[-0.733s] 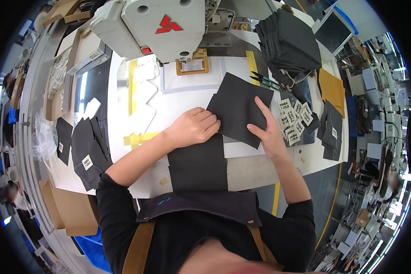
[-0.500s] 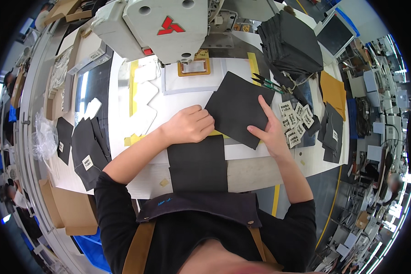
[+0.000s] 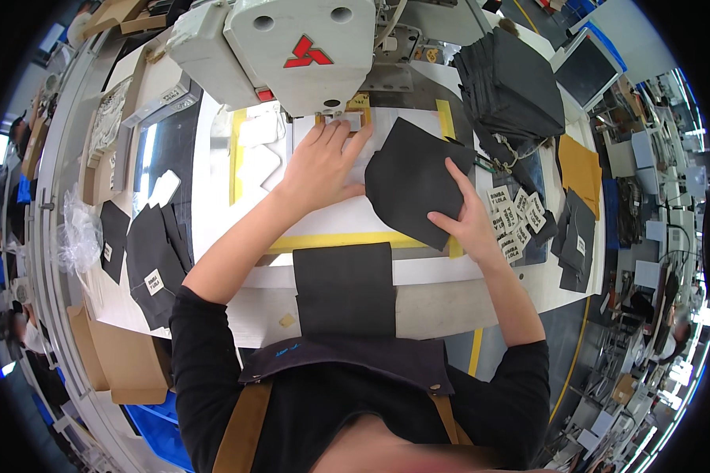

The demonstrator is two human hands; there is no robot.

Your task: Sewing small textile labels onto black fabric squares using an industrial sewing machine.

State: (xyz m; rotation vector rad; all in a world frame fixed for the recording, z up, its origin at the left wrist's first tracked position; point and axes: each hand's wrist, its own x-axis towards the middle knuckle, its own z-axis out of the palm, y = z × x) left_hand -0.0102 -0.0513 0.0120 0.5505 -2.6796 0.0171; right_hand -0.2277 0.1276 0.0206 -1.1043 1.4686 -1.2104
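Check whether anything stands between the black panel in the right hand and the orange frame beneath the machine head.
Yes, the left hand: its fingers cover part of the orange frame, and its thumb lies by the black panel's left edge.

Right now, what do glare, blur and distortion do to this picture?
Head view: the table looks curved along its front edge, corners go black; glare streaks the dark panel at left; lights at far right wash out; left hand and right hand look fairly sharp.

Cardboard box [image 3: 130, 364] lower left; monitor [image 3: 586, 71] upper right.
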